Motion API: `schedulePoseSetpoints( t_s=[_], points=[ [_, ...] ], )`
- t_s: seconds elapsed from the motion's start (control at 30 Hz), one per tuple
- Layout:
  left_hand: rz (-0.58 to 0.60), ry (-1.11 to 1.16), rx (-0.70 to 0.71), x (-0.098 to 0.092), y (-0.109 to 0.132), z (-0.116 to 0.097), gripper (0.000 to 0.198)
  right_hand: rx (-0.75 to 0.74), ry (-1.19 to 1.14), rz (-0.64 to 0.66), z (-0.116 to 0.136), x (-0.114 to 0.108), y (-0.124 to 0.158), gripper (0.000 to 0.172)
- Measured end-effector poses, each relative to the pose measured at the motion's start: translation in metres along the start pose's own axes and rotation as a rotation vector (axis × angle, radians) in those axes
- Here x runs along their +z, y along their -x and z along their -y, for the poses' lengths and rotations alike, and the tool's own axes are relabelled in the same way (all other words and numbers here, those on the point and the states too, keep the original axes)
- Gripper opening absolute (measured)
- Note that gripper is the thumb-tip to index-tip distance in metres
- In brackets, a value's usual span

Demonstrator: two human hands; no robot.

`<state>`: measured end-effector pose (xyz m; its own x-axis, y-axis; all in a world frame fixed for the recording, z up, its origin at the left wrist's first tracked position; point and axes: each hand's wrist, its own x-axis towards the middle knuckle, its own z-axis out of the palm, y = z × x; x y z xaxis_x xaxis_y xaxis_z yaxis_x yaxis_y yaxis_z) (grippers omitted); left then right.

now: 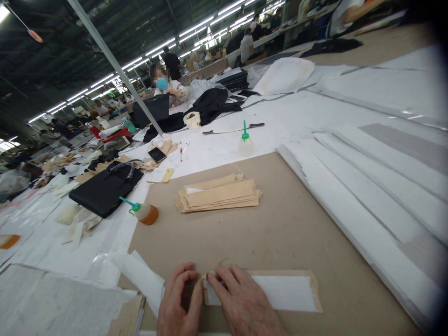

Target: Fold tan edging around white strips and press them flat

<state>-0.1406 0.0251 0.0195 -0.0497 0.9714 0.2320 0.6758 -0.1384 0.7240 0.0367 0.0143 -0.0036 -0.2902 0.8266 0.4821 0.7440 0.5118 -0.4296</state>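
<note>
At the strip [280, 291] end, left hand [180, 303] is arched, fingers half-curled, tips pressed down; right hand [241, 303] is laid flat, nothing gripped.

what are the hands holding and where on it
The tan strip, at its left end only. The right hand presses it flat on the brown board; the left hand meets its end edge, a pinch cannot be told.

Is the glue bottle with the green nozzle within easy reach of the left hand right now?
Probably yes. The glue bottle lies on its side at the left edge of the board, ahead of the left hand, with only bare board between them. That hand now rests at the end of the strip.
</note>
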Motion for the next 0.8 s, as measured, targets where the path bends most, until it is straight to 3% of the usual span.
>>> schedulePoseSetpoints(
  t_s=[0.1,0.33,0.63,0.8],
  points=[
    [-0.003,0.030,0.046,-0.002,0.002,0.005,0.020,0.001,-0.005,-0.018,-0.001,0.001,0.001,0.042],
    [-0.006,-0.172,0.362,0.001,0.004,0.023,0.022,-0.001,-0.003,-0.016,-0.001,-0.001,0.000,0.041],
    [0.025,-0.418,0.528,0.000,0.003,0.034,0.024,-0.013,0.016,-0.053,-0.002,0.002,0.001,0.040],
    [0.044,-0.442,0.556,-0.001,0.001,0.032,0.024,-0.013,0.009,-0.026,-0.002,-0.001,0.001,0.038]
  ],
)
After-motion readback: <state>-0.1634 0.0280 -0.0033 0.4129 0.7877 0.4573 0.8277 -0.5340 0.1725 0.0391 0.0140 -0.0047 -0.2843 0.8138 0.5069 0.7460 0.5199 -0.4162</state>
